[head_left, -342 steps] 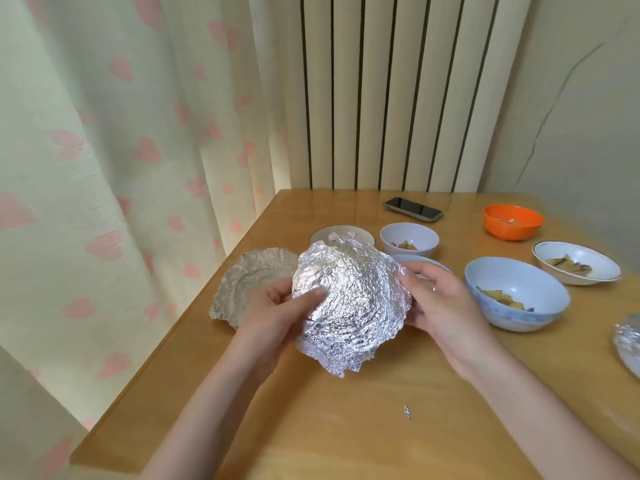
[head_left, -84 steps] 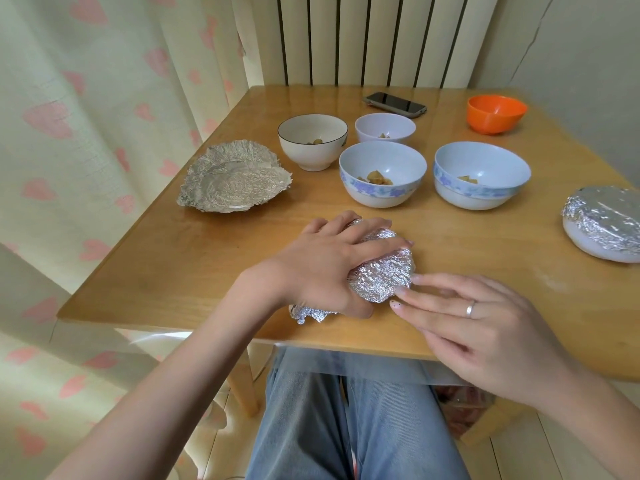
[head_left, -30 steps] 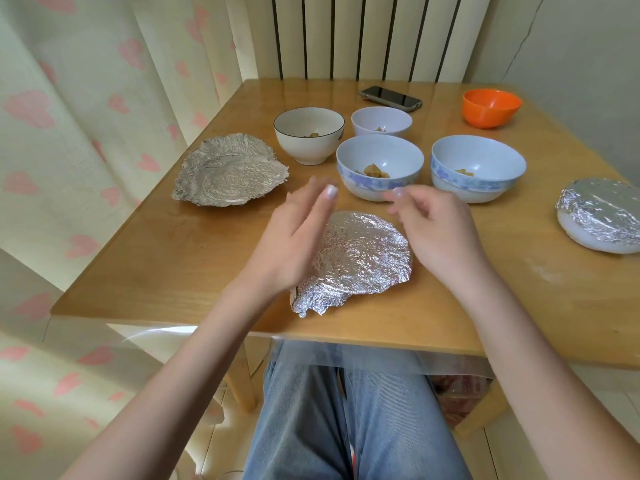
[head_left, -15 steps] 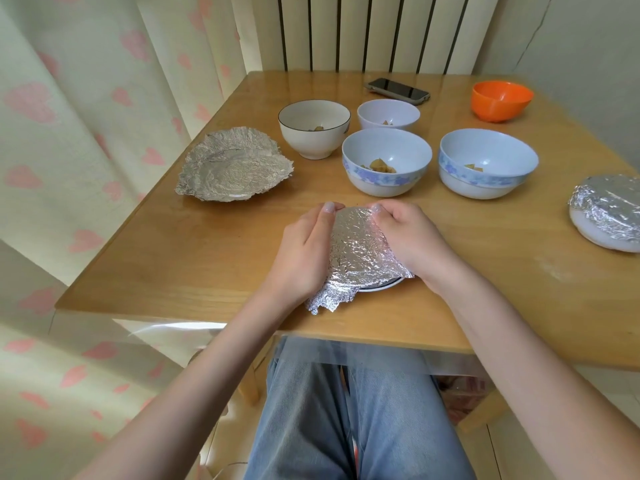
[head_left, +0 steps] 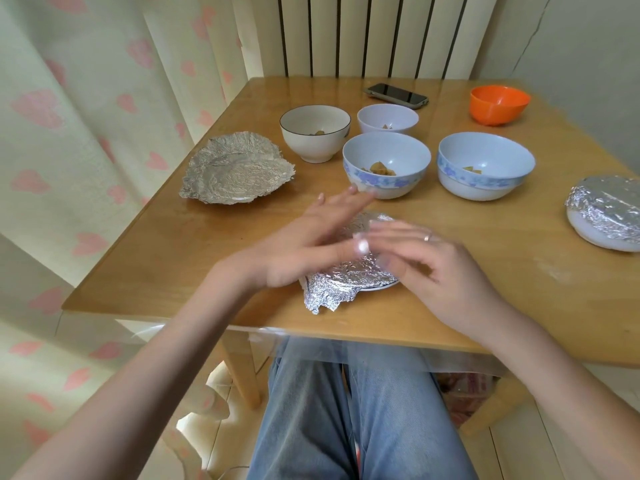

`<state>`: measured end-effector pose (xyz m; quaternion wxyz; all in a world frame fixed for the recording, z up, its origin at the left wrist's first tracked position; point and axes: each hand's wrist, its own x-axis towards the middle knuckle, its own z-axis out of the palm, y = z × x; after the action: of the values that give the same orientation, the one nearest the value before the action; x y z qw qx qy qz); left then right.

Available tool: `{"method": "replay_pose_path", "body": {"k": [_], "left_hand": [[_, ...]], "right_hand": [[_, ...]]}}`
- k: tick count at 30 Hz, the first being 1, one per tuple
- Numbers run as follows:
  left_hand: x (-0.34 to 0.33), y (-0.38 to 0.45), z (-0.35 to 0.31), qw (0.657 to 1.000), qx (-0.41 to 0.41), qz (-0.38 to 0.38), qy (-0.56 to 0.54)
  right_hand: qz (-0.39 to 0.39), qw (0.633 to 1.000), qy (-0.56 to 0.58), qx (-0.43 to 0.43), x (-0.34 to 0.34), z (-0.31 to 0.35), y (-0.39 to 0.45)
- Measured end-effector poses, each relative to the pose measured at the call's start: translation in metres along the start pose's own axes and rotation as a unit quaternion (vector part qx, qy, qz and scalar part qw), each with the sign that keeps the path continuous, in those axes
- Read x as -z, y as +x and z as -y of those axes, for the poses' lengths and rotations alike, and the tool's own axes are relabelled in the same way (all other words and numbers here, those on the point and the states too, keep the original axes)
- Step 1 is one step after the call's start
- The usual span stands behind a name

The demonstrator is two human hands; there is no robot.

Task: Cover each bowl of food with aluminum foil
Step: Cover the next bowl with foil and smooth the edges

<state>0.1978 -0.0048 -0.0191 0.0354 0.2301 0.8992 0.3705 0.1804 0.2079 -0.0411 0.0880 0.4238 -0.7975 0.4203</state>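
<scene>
Both hands are hovering over the dish (head_left: 379, 288) at the near edge of the surface (head_left: 485, 306), and the foil (head_left: 341, 282) is lying draped across it. The left hand (head_left: 304, 247) is reaching over from the left side, fingers straight and spread, gripping nothing. The right hand (head_left: 436, 265) is coming across from the other side, fingers loosely extended and blurred with motion; it is not clamping anything either, as far as one can tell. Whether the palms are actually touching the foil is hard to say. The hands are meeting above the middle, likely so they can smooth the sheet down and outward to the rim.

The foil is sitting off-centre: a crumpled flap is spilling onto the surface just below the left hand, while a sliver of white rim is peeking out bare under the right hand. That side probably needs tucking.

Beyond the fingertips, four open bowls are waiting with food inside: the black-rimmed bowl (head_left: 315, 133), small bowl (head_left: 388, 117), and two blue-patterned ones (head_left: 386, 164) (head_left: 485, 166). Far beyond the right hand, the orange bowl (head_left: 498, 103) is standing open too. A spare foil sheet (head_left: 235, 169) is lying ready beyond the left hand. Well off to the right, a covered dish (head_left: 606, 213) is already looking done.
</scene>
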Motion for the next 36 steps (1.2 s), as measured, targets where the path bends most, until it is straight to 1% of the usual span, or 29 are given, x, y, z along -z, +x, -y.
{"method": "replay_pose_path", "body": {"k": [1, 2, 3, 5, 11, 16, 21, 24, 26, 31, 34, 36], "left_hand": [[0.002, 0.002, 0.0, 0.998, -0.01, 0.044, 0.046], [0.003, 0.005, 0.0, 0.993, -0.011, 0.069, 0.09], [0.003, 0.006, 0.001, 0.989, -0.005, 0.081, 0.126], [0.001, 0.008, 0.003, 0.983, 0.009, 0.086, 0.161], [-0.004, 0.005, 0.0, 0.982, 0.022, 0.065, 0.177], [-0.003, 0.005, 0.0, 0.979, 0.026, 0.079, 0.186], [-0.003, 0.005, -0.001, 0.976, 0.033, 0.086, 0.198], [0.0, 0.006, -0.006, 0.972, 0.056, 0.114, 0.196], [0.002, 0.006, -0.008, 0.969, 0.069, 0.125, 0.204], [0.0, 0.008, -0.012, 0.965, 0.063, 0.12, 0.224], [-0.001, 0.008, -0.01, 0.966, 0.057, 0.106, 0.23], [-0.001, 0.008, -0.01, 0.966, 0.057, 0.107, 0.23]], "right_hand": [[0.015, 1.0, 0.017, 0.005, 0.0, -0.002, -0.005], [0.02, 0.999, 0.033, 0.007, -0.001, -0.004, -0.008], [0.023, 0.999, 0.048, 0.007, -0.001, -0.006, -0.01], [0.025, 0.997, 0.067, 0.01, -0.001, -0.008, -0.011], [0.035, 0.997, 0.066, 0.032, 0.001, -0.01, -0.013], [0.013, 0.997, 0.056, 0.046, 0.0, -0.009, -0.014], [0.004, 0.997, 0.076, 0.006, 0.0, 0.0, -0.013], [0.016, 0.996, 0.081, -0.015, 0.002, 0.005, -0.012], [0.011, 0.998, 0.059, 0.009, -0.001, 0.006, -0.011], [-0.048, 0.993, -0.027, 0.108, -0.012, 0.004, -0.018], [-0.038, 0.98, -0.108, 0.165, -0.011, 0.002, -0.022], [-0.017, 0.977, -0.129, 0.169, -0.008, 0.001, -0.023]]}}
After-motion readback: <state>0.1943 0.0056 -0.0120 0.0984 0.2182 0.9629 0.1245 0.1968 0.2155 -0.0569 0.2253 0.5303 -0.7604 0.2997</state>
